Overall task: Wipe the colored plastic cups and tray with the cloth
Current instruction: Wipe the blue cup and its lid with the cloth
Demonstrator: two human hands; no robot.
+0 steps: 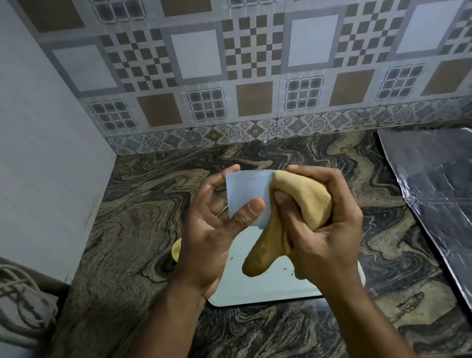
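My left hand point(215, 235) grips a pale blue plastic cup point(247, 195) above the counter, thumb across its side and fingers behind it. My right hand point(321, 228) holds a bunched tan cloth point(305, 200) pressed against the cup's right side; a loose end of the cloth hangs down. Below both hands a light blue tray point(259, 286) lies flat on the marbled counter, with small dark specks on it. A yellow cup point(177, 249) shows only as a sliver left of my left wrist, mostly hidden.
The marbled stone counter point(136, 250) runs to a tiled back wall. A foil-covered surface point(457, 196) lies at the right. A plain wall closes the left side, with cables point(8, 299) on a lower surface at the far left.
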